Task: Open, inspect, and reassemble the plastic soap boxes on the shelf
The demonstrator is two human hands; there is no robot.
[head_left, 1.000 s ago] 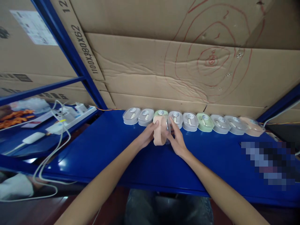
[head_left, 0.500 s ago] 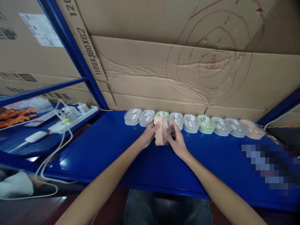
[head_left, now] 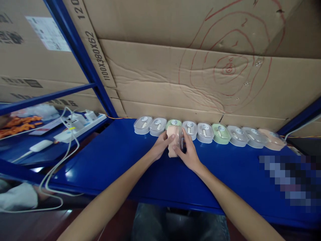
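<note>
Between both hands I hold a peach-coloured plastic box with a clear lid (head_left: pixel 172 150), turned up on its side above the blue table (head_left: pixel 120 174). My left hand (head_left: pixel 159 146) is closed round its peach base, thumb on the near face. On the clear side, my right hand (head_left: pixel 189 152) grips the lid, its thumb across the box's front. Just behind stands a row of similar boxes: a green box (head_left: pixel 175 124) partly hidden by the held one, a grey box (head_left: pixel 190 130) beside it, another green box (head_left: pixel 221 134), and a peach box (head_left: pixel 274 140) at the right end.
A cardboard sheet (head_left: pixel 150 67) with red rings rises behind the row. To the left, a white power strip (head_left: pixel 80 127) and loose white cables (head_left: pixel 50 174) lie by a blue frame post (head_left: pixel 100 97). A pixelated patch covers something at right. Another person's sleeve (head_left: pixel 18 197) shows lower left.
My right hand has closed in on the box, its thumb now pressed against the front. The lid and box sit closer together in my hands; the view has shifted slightly.
</note>
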